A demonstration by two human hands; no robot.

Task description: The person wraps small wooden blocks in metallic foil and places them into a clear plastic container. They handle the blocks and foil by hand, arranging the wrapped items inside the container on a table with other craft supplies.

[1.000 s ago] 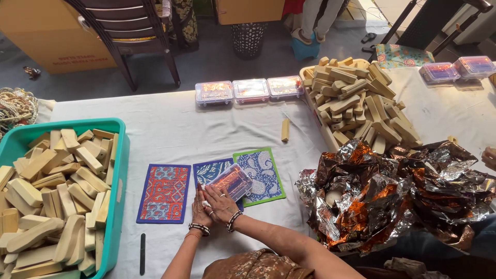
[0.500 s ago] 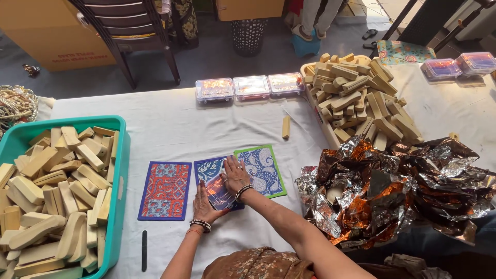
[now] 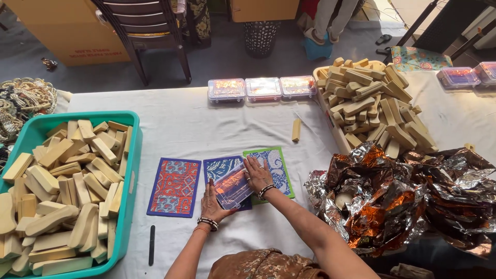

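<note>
A small clear plastic box [image 3: 233,187] is lying tilted on the middle blue patterned mat [image 3: 219,168], overlapping that mat's lower right part. The left hand [image 3: 213,202] is pressing against the box's lower left edge, fingers closed on it; the right hand [image 3: 257,174] is resting flat on the box's upper right corner, fingers together and pinning rather than clamping. Left of the box a red-and-blue mat [image 3: 174,186] is lying flat; right of it, a green-bordered mat [image 3: 276,163] is partly covered by the right hand. Further left of the box a teal tub [image 3: 130,175] is holding pale wooden blocks; a dark thin tool [image 3: 151,245] is lying below and left. One loose block [image 3: 296,129] is lying above and right of the box, and crumpled foil [image 3: 392,201] is heaped to the right.

Risk, as judged: the box is held only by opposing pressure, so uneven pushing could be skidding it off the mat or shifting the mats out of line.
</note>
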